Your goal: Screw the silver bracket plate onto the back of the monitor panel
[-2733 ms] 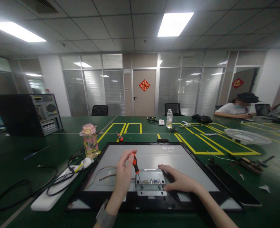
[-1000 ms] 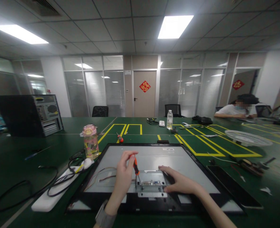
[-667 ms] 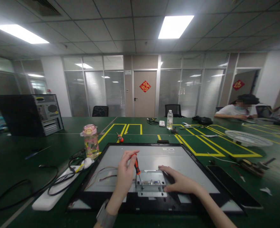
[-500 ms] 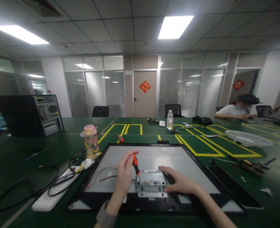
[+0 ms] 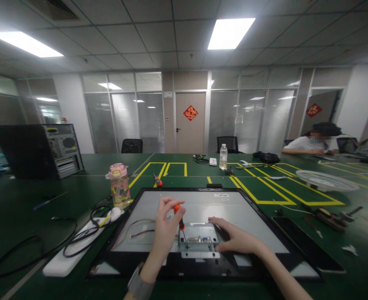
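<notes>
Your left hand (image 5: 166, 218) pinches the orange-and-black screwdriver (image 5: 181, 223) between thumb and fingers, its tip at the metal bracket's (image 5: 202, 230) nine o'clock. Your right hand (image 5: 235, 238) spreads open at three o'clock, touching the bracket, which lies toward the panel's (image 5: 249, 221) six o'clock.

And here's a wide grey band (image 5: 140, 284) around the wrist below the left hand (image 5: 166, 218); the right hand (image 5: 237, 239) and both forearms (image 5: 280, 268) show bare.

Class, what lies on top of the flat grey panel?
A metal bracket with connectors, thin wires and a white label are on the panel. What the bracket and right hand cover cannot be seen.
</notes>
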Action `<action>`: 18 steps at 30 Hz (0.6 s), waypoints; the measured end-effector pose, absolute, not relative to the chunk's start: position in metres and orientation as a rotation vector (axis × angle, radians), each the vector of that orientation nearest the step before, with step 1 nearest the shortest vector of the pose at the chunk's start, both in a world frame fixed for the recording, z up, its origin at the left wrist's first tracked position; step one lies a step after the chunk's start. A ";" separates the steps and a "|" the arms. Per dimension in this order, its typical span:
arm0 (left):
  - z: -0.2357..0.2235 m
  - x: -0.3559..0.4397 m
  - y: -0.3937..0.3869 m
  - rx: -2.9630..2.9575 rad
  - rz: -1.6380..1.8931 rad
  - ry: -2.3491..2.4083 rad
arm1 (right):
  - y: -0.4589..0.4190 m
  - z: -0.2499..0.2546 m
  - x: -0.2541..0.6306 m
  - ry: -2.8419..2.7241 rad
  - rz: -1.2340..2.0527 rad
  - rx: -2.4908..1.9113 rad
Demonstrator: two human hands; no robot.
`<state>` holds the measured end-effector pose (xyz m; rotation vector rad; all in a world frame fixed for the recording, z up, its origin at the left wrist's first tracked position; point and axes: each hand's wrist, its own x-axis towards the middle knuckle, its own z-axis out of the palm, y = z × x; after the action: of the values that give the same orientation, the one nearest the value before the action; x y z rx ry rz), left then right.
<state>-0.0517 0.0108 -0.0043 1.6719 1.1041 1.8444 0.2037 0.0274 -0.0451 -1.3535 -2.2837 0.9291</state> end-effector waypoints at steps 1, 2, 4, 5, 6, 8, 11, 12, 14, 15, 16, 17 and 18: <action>-0.005 -0.052 0.012 1.705 1.820 1.094 | 0.027 -0.044 0.203 -2.280 0.933 -1.361; -0.006 -0.052 0.012 1.730 1.793 1.081 | 0.026 -0.042 0.203 -2.277 0.933 -1.367; -0.008 -0.052 0.014 1.717 1.766 1.071 | 0.024 -0.039 0.201 -2.275 0.947 -1.385; -0.008 -0.053 0.014 1.696 1.759 1.072 | 0.023 -0.037 0.201 -2.272 0.948 -1.387; -0.009 -0.053 0.015 1.674 1.753 1.074 | 0.023 -0.036 0.200 -2.272 0.949 -1.386; -0.009 -0.054 0.015 1.637 1.730 1.073 | 0.022 -0.036 0.200 -2.274 0.945 -1.378; -0.009 -0.055 0.014 1.599 1.695 1.057 | 0.023 -0.037 0.200 -2.278 0.944 -1.376; -0.009 -0.055 0.014 1.590 1.689 1.046 | 0.023 -0.037 0.200 -2.277 0.943 -1.376; -0.009 -0.055 0.014 1.562 1.694 1.020 | 0.024 -0.038 0.200 -2.278 0.940 -1.375; -0.009 -0.055 0.014 1.549 1.698 1.007 | 0.025 -0.039 0.201 -2.281 0.938 -1.376; -0.009 -0.054 0.014 1.539 1.705 0.999 | 0.025 -0.040 0.201 -2.284 0.937 -1.377; -0.008 -0.054 0.014 1.542 1.710 0.999 | 0.025 -0.040 0.201 -2.285 0.936 -1.378; -0.008 -0.053 0.013 1.562 1.712 1.008 | 0.026 -0.041 0.201 -2.287 0.936 -1.378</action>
<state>-0.0529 0.0134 -0.0077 1.5616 1.0084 1.7124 0.2014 0.0259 -0.0411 -1.3779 -2.2872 0.9357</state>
